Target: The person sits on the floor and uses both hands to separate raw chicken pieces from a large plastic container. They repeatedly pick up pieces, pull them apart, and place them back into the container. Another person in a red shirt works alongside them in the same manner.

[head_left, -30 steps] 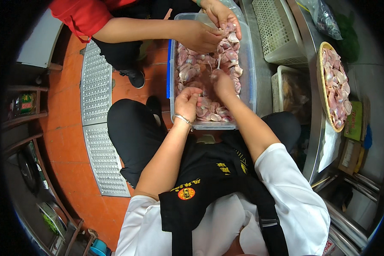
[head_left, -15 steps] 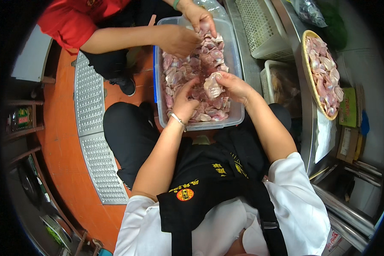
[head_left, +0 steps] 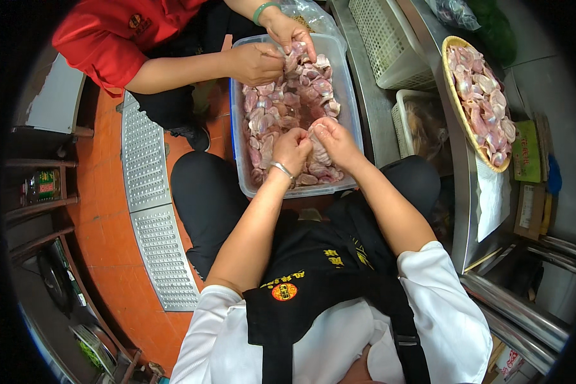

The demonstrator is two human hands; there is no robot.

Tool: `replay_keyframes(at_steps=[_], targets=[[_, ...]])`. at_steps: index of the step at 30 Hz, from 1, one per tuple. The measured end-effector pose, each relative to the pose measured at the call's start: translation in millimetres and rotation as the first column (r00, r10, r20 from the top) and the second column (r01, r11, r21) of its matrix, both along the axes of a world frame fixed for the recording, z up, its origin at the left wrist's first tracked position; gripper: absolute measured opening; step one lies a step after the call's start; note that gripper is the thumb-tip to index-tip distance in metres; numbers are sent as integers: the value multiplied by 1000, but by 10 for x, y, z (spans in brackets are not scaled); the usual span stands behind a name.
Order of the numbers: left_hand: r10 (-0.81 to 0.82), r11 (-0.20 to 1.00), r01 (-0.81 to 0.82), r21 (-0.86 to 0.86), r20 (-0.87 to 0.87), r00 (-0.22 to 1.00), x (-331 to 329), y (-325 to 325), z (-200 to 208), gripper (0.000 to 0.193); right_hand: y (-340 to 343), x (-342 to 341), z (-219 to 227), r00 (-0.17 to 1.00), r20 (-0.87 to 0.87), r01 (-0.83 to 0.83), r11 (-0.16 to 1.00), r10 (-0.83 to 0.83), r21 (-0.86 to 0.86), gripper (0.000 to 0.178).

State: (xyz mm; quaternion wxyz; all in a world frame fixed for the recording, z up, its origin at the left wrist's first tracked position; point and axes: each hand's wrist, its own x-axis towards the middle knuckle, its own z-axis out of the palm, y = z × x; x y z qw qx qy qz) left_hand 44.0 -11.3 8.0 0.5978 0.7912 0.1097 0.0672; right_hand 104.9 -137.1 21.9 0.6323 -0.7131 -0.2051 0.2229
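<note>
Between both my hands, over the near end of a clear plastic tub (head_left: 299, 192), is a pale, ridged piece of raw meat that looks like a gizzard (head_left: 319, 153). My left hand (head_left: 291, 152) pinches its left edge, fingertips closed. On the other side my right hand (head_left: 337, 143) grips the upper right part between thumb and fingers. Pink and purplish raw gizzards (head_left: 262, 118) fill the tub, with reddish liquid among them. Across the tub, a co-worker's hands (head_left: 262, 64) hold another gizzard (head_left: 294, 56).
A round woven basket (head_left: 450, 73) heaped with gizzards sits on the steel counter (head_left: 465, 192) at right. White perforated crates (head_left: 390, 38) stand beside the tub. A metal drain grate (head_left: 148, 160) crosses the orange tiled floor at left, near shelves (head_left: 41, 208).
My left hand has come up from the tub and joined my right on the gizzard. The co-worker's hands have shifted slightly left and apart.
</note>
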Motion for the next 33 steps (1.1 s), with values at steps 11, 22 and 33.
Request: replay_keyframes(at_steps=[11, 22, 33], targets=[[-98, 807, 11, -590, -117, 988, -83, 6, 161, 8, -47, 25, 112, 994, -94, -55, 997, 61, 56, 24], [-206, 381, 10, -925, -75, 976, -126, -6, 191, 11, -38, 38, 123, 941, -314, -81, 983, 130, 162, 24], [-113, 674, -24, -739, -135, 984, -110, 2, 144, 7, -16, 16, 117, 995, 35, -93, 992, 96, -88, 27]])
